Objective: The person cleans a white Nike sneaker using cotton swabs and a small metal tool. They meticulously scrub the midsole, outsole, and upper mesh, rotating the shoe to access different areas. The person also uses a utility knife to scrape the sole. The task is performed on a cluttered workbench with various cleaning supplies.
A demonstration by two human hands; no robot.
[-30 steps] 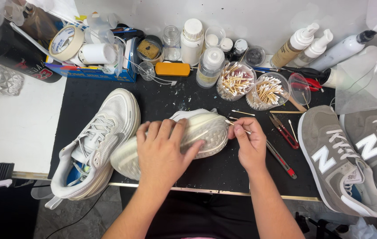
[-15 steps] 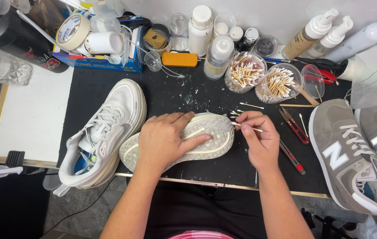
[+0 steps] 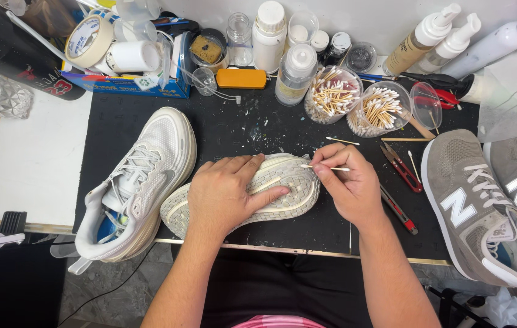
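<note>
Head view: left hand (image 3: 222, 197) pins the light, probably stiff-soled shoe (image 3: 282, 182) flat, right hand (image 3: 352, 185) pinching a cotton swab (image 3: 325, 167).

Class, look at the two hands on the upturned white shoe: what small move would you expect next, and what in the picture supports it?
Probably a short stroke of the cotton swab along a groove near the sole's toe end. The right hand pinches the swab with its tip at the upturned shoe, while the left hand lies flat on the sole, pinning it to the black mat.
</note>
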